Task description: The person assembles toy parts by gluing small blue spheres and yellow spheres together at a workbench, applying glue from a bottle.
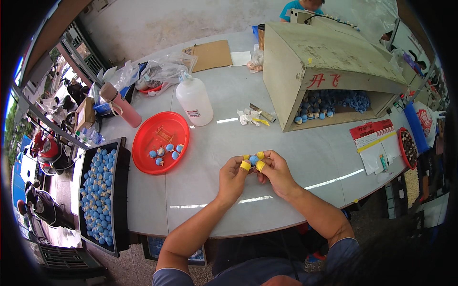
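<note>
My left hand (232,178) and my right hand (277,174) meet over the near middle of the table, with yellow tape wrapped round thumbs and fingertips. Between them, both pinch a small round blue piece (253,159), shaped like a little ball; its finer detail is too small to make out. Left of my hands lies a red round tray (149,131) with several blue-and-cream pieces (170,148) like it. A black crate (122,190) at the table's left edge is heaped with more of these blue pieces (98,198).
Beyond the tray stand a white plastic bottle (194,101) and a pink flask (125,108). A beige metal box (286,62), open in front, holds blue pieces. Crumpled tissue (249,117) lies mid-table. At right are a red-and-white sheet (373,135) and a red bowl (408,148). Another person sits behind the box.
</note>
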Demonstrator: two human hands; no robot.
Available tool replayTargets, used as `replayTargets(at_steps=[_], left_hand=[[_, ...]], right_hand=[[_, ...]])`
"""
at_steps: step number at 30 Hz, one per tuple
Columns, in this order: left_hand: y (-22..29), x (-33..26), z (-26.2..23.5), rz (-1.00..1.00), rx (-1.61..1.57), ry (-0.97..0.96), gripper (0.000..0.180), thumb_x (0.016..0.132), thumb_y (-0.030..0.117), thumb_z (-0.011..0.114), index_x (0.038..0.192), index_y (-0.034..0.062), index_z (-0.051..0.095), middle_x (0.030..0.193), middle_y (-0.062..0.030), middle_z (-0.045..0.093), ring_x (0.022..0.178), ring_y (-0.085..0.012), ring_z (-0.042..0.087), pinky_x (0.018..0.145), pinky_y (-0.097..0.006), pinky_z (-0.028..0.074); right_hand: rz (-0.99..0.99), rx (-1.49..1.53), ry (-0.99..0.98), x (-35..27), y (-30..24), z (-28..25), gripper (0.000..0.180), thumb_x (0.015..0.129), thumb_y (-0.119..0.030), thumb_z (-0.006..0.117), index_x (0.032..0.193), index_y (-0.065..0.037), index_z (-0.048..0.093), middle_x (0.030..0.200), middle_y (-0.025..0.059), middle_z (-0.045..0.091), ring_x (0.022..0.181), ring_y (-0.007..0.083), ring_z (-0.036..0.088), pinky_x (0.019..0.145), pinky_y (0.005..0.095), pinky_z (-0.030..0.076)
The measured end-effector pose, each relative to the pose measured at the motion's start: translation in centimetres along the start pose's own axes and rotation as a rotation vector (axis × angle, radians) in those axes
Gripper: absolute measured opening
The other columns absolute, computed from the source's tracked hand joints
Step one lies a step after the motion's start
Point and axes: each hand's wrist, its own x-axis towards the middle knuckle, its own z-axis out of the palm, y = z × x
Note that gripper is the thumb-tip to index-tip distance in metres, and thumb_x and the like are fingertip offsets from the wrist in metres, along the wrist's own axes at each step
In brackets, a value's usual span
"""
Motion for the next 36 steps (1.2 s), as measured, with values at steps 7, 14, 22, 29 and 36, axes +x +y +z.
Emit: replayTargets(at_steps=[7,14,22,29,36], left_hand=[[1.1,0.9,-1.0,-0.127,-0.008,-0.087,0.029,0.097,0.011,0.059,0.116,-0.0108,0.055,0.110,-0.0163,0.065,0.096,-0.0186,0.067,0.084,-0.029,0.056],[1.7,1.3,-1.8,-0.157,0.151,-0.188,0.022,0.095,0.005,0.058,0.112,-0.0100,0.060,0.103,-0.0159,0.068,0.093,-0.0214,0.070,0.082,-0.029,0.058],[1.5,1.3,-2.0,-0.201,0.104,-0.214,0.022,0.091,0.000,0.060,0.109,-0.0127,0.058,0.103,-0.0168,0.067,0.093,-0.0184,0.069,0.083,-0.026,0.056],[1.4,1.2,-1.7,-0.168,0.148,-0.211,0.013,0.091,-0.002,0.061,0.101,-0.0097,0.060,0.100,-0.0150,0.067,0.093,-0.0185,0.068,0.088,-0.030,0.057],[1.2,1.0,-1.9,-0.137,0.178,-0.198,0.015,0.088,-0.004,0.062,0.102,-0.0088,0.060,0.100,-0.0131,0.067,0.091,-0.0136,0.067,0.083,-0.025,0.055]], right_hand=[[-0.003,-0.097,-0.100,0.6,-0.8,-1.2,0.016,0.095,-0.008,0.057,0.109,0.000,0.053,0.085,0.0043,0.061,0.062,0.0063,0.055,0.054,0.0205,0.044],[0.047,-0.180,-0.173,0.9,-1.5,-2.0,0.017,0.093,-0.005,0.057,0.109,0.001,0.056,0.086,0.0050,0.061,0.061,0.0064,0.055,0.052,0.0208,0.044],[0.019,-0.269,-0.232,1.0,-1.6,-2.1,0.011,0.092,-0.001,0.056,0.103,-0.001,0.054,0.084,0.0028,0.059,0.061,0.0051,0.054,0.052,0.0199,0.043],[-0.023,-0.348,-0.267,1.1,-1.4,-2.5,0.011,0.091,0.004,0.053,0.101,0.000,0.052,0.088,0.0059,0.060,0.066,0.0074,0.055,0.056,0.0213,0.047],[-0.057,-0.352,-0.265,1.3,-0.9,-2.3,0.011,0.091,0.006,0.053,0.100,0.000,0.052,0.089,0.0062,0.060,0.068,0.0064,0.054,0.056,0.0213,0.047]])
